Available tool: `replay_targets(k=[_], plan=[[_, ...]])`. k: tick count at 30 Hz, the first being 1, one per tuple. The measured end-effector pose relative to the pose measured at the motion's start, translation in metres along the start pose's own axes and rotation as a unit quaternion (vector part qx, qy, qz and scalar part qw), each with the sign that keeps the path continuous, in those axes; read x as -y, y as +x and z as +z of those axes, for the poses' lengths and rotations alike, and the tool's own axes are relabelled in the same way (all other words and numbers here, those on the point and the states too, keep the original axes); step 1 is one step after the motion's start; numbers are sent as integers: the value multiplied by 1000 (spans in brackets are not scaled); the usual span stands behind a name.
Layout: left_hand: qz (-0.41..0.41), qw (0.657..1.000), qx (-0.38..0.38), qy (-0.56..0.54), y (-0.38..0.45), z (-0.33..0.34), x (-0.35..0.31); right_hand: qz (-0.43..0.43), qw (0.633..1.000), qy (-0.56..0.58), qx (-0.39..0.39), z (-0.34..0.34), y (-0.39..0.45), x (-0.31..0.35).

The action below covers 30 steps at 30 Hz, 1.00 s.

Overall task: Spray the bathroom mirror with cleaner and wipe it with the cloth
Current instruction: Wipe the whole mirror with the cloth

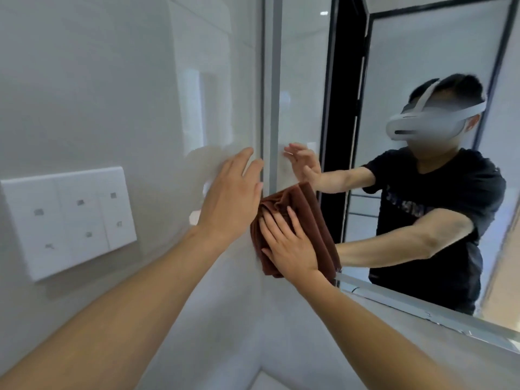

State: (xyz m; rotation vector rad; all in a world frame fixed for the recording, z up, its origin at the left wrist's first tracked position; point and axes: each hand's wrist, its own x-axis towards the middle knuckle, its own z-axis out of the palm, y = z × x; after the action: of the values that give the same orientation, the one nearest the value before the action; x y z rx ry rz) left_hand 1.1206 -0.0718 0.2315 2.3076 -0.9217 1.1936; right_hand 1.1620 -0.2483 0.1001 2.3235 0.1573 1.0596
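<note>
The bathroom mirror [422, 52] fills the upper right of the view, with a metal frame along its left and bottom edges. A folded brown cloth [305, 204] lies flat against the mirror's lower left corner. My right hand [289, 243] presses on the cloth with straight, spread fingers. My left hand [233, 192] is raised with straight fingers by the side wall, right at the mirror's left edge, and holds nothing. No spray bottle is in view. The mirror reflects a person in a dark T-shirt wearing a white headset, both arms outstretched.
A white switch panel [67, 220] with several buttons is mounted on the glossy grey side wall at the left. The mirror's metal bottom rail [422, 308] runs down to the right. Grey wall lies below the mirror.
</note>
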Motion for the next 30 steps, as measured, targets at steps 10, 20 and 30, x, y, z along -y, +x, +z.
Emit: replay_targets(k=[10,20,30], plan=[[1,1000,-4,15,0,26,-42,-42,998,-46,15,-29,-102,-81],[134,982,-94,-92,43,31,-214,70,991,-109,-17,-92,-273,-242],[209,958,-128,-148,62,33,-316,317,933,-149,-88,-137,-358,-328]])
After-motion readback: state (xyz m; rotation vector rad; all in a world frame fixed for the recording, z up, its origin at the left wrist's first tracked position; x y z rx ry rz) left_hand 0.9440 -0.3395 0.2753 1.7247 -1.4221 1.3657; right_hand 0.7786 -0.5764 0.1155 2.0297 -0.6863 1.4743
